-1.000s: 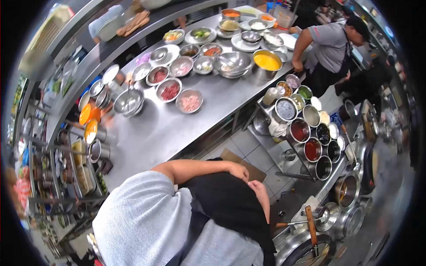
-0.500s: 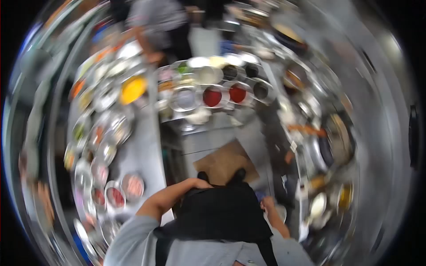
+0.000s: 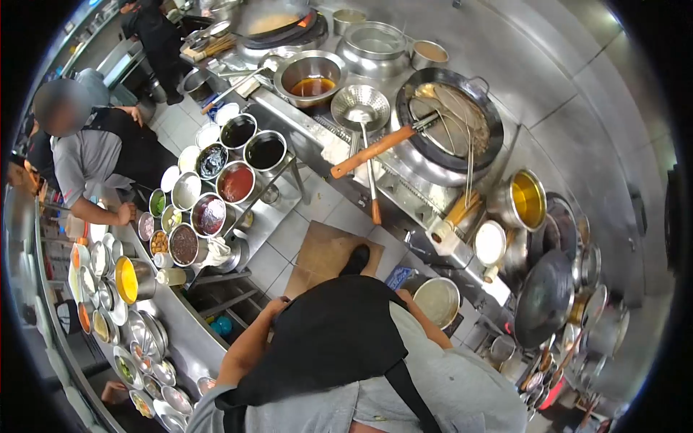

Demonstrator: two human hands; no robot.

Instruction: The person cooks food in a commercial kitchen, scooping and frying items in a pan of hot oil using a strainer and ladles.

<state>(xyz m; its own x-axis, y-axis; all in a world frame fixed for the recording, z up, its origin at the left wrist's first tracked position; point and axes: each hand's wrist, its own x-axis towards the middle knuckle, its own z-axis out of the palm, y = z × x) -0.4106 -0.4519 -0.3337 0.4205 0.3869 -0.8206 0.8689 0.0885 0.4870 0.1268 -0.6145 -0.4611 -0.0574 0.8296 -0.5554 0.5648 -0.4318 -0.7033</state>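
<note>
My left hand hangs low against the left edge of my black apron. The cloth hides most of its fingers. On the other side, my right hand is partly covered by the apron and my body, so its grip does not show. Nearest to the right hand is a round metal pot with pale contents, standing low beside the stove. A brown mat lies on the tiles with my black shoe on it.
Ahead stands a table of sauce pots. Along the right runs a stove with a wok, a perforated ladle and an oil pot. A counter of plated ingredients is at left, where a person stands.
My view has turned right toward the stove and sharpened from blur. The sauce table now sits left of centre. Both hands stay low beside the apron.
</note>
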